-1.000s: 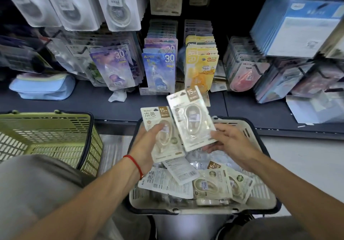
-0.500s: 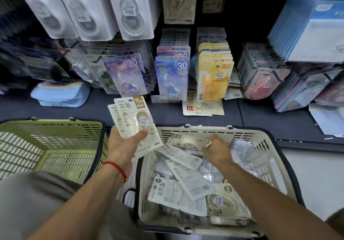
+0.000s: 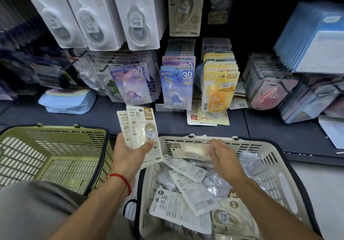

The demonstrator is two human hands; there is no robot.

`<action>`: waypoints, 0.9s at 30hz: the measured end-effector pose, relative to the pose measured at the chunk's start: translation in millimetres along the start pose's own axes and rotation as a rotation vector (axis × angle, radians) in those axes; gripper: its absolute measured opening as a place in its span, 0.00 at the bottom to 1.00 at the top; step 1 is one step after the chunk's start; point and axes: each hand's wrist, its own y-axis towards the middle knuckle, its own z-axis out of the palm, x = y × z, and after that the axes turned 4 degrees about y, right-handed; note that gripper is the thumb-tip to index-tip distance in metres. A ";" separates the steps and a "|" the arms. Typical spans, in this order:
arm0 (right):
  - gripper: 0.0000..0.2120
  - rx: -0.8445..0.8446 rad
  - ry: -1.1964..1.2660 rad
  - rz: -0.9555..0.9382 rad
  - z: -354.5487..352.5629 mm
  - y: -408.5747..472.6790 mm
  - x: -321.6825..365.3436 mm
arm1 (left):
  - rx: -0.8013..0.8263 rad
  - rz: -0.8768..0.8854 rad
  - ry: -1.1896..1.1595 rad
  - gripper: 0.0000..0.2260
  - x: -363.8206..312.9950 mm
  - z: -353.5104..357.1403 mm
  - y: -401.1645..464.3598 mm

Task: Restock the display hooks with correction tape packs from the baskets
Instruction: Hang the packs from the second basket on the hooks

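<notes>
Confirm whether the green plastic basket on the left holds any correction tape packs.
No. The green plastic basket shows only its bare slotted floor and walls, while the loose packs lie in the cream plastic basket beside it.

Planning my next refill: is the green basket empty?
Empty as far as visible: the green basket shows only bare mesh; its near corner is hidden.

**Lighting and picture quality, head view**

Light is falling from above and in front, leaving the beige basket (image 3: 275, 167) and both forearms brightly lit while the upper right recess is sinking into near black. Glare is washing out the white blister packs (image 3: 134, 14) hanging at top. Wide-angle distortion is bowing the shelf edge (image 3: 260, 128) and leaning the outer stock inward. The blue packs (image 3: 314, 40) at right are smearing with blur.
</notes>
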 end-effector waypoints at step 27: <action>0.11 -0.269 0.848 -0.144 -155.5 69.8 221.4 | 0.238 0.498 -0.377 0.26 -161.4 11.0 -14.9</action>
